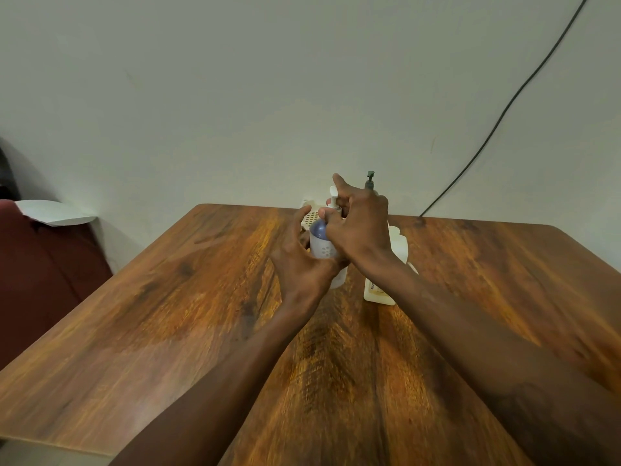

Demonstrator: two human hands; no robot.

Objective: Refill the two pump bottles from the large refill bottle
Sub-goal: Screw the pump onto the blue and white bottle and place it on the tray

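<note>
A white pump bottle (322, 245) with a blue-purple top part stands near the middle of the wooden table (208, 297). My left hand (299, 264) wraps around its body from the left. My right hand (358, 227) grips the white pump head and collar from above and the right. A second pump bottle with a dark green pump (370, 180) stands behind my right hand, mostly hidden. The large cream refill bottle (381, 290) stands to the right of the held bottle, partly covered by my right wrist.
A cream perforated basket (311, 215) sits at the far table edge against the wall. A black cable (504, 112) runs down the wall at the right. A dark red seat with a white paper (55, 213) stands left of the table.
</note>
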